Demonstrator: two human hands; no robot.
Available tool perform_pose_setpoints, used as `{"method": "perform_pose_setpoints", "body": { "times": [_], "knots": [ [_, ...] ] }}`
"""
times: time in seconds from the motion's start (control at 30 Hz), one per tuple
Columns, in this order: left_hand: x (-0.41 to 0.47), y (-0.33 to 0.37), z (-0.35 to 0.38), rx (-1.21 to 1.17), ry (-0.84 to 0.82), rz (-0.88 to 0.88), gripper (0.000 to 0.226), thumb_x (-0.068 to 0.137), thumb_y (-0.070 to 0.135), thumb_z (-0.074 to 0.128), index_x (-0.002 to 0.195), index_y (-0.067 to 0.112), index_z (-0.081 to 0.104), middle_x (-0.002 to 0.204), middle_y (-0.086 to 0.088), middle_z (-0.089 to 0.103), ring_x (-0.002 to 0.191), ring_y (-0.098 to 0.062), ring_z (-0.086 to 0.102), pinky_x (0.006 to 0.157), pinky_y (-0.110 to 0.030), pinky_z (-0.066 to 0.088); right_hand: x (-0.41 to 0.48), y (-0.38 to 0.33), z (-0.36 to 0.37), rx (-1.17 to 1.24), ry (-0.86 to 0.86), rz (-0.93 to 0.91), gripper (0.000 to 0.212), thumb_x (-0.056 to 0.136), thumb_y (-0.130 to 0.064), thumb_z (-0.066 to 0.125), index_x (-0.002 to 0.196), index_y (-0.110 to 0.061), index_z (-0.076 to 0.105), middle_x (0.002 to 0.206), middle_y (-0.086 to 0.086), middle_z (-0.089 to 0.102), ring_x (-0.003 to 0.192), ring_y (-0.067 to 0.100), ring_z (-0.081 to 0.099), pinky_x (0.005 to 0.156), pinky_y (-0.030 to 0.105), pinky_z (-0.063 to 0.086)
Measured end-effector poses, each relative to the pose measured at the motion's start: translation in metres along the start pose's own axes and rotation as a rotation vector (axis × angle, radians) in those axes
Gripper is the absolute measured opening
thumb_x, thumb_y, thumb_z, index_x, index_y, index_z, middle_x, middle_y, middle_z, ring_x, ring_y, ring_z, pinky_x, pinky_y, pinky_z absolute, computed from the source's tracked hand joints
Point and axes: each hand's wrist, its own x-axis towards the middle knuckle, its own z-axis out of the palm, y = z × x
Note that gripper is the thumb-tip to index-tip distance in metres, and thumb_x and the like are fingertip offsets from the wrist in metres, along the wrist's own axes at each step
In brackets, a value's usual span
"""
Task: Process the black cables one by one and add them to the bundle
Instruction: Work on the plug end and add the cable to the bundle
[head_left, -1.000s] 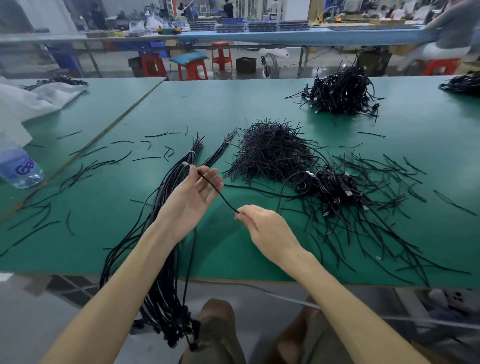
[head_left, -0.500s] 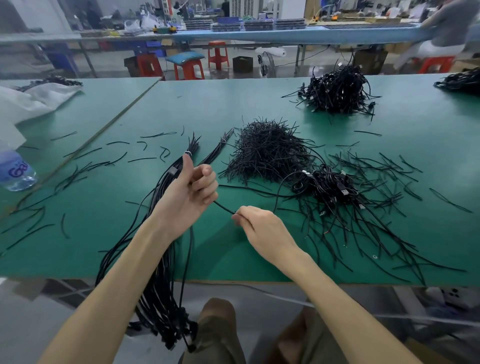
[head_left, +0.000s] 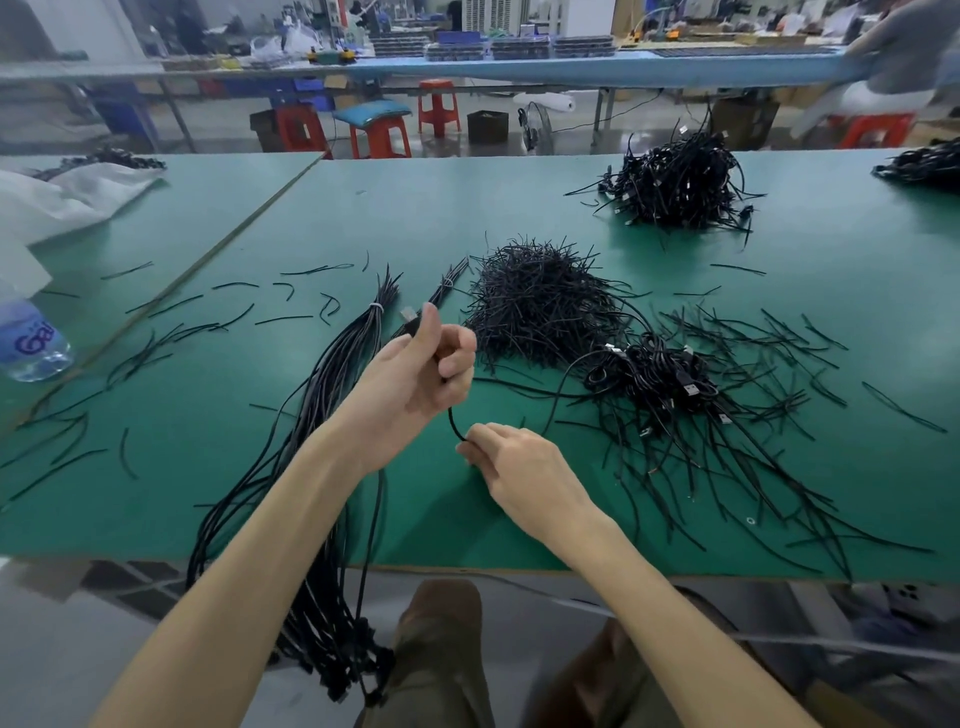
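One water bottle (head_left: 31, 343) sits at the far left of the green table (head_left: 467, 208). Right of it, the tied bundle (head_left: 332, 395) runs across the table and hangs off its near edge. The left hand (head_left: 415, 384) has its grip curled round a single black cable (head_left: 452, 423), the plug end poking out by the thumb. The right hand (head_left: 511, 462) has its grip pinched on that cable lower down. Further right lies a loose pile of cables (head_left: 654, 374).

Both bare forearms reached forward. The left hand (head_left: 415, 382) was curled round a cable (head_left: 453, 425), thumb raised; the right hand (head_left: 519, 462), lower and just beside it, pinched the same cable.
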Motion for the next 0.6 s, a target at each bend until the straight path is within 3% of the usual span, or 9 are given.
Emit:
{"method": "perform_pose_setpoints", "body": {
  "times": [0.07,0.17,0.27,0.37,0.47,0.53,0.6],
  "knots": [
    [-0.005,0.004,-0.003,0.176,-0.157,-0.062,0.047,0.107,0.048,0.037,0.082,0.017,0.063,0.07,0.002,0.035,0.062,-0.015,0.032,0.061,-0.021,0.033,0.0,0.001,-0.001,0.025,0.002,0.046,0.026,0.109,-0.03,0.043,0.097,-0.011,0.055,0.089,0.002,0.064,0.071,0.022,0.045,0.068,0.031,0.032],
    [-0.013,0.008,-0.007,0.537,-0.406,-0.208,0.047,0.109,0.044,0.037,0.086,0.017,0.068,0.067,0.003,0.045,0.064,-0.016,0.042,0.064,-0.023,0.041,0.001,0.0,-0.003,0.031,-0.013,0.145,0.013,0.102,-0.007,0.046,0.107,-0.011,0.058,0.099,0.003,0.065,0.082,0.025,0.051,0.075,0.034,0.039],
    [-0.013,-0.001,-0.007,0.95,-0.561,-0.353,0.049,0.11,0.04,0.037,0.092,0.012,0.072,0.069,0.004,0.062,0.064,-0.017,0.057,0.076,-0.024,0.047,0.0,-0.002,-0.008,0.044,0.054,0.158,0.009,0.097,-0.004,0.051,0.094,-0.011,0.056,0.094,0.004,0.064,0.078,0.022,0.047,0.072,0.033,0.034],
    [-0.007,-0.021,-0.006,1.137,-0.439,-0.4,0.045,0.111,0.033,0.039,0.094,0.006,0.071,0.078,-0.001,0.069,0.065,-0.016,0.065,0.073,-0.022,0.05,-0.001,-0.003,-0.01,0.028,0.087,0.118,0.017,0.095,-0.01,0.044,0.091,-0.012,0.06,0.092,0.004,0.066,0.085,0.025,0.056,0.079,0.034,0.038],
    [-0.002,-0.034,-0.007,1.208,-0.246,-0.336,0.04,0.11,0.035,0.041,0.078,0.021,0.061,0.072,0.005,0.065,0.055,-0.005,0.055,0.062,-0.022,0.044,-0.001,-0.007,-0.011,0.005,0.185,0.089,0.042,0.095,-0.023,0.025,0.09,-0.008,0.064,0.089,0.007,0.068,0.084,0.028,0.06,0.081,0.039,0.044],
    [-0.001,-0.037,-0.006,1.251,-0.196,-0.295,0.038,0.108,0.038,0.043,0.077,0.021,0.055,0.073,0.007,0.062,0.055,0.0,0.052,0.062,-0.02,0.041,-0.002,-0.007,-0.012,0.021,0.277,0.092,0.047,0.099,-0.025,0.026,0.089,-0.005,0.067,0.086,0.007,0.069,0.082,0.028,0.064,0.079,0.041,0.048],
    [0.001,-0.038,-0.004,1.253,-0.197,-0.247,0.036,0.108,0.037,0.043,0.087,0.011,0.056,0.084,-0.004,0.065,0.072,-0.014,0.058,0.073,-0.031,0.047,-0.003,-0.007,-0.011,0.083,0.367,0.108,0.045,0.1,-0.024,0.03,0.091,-0.004,0.069,0.088,0.007,0.072,0.081,0.026,0.065,0.079,0.042,0.05]
  ]
}}
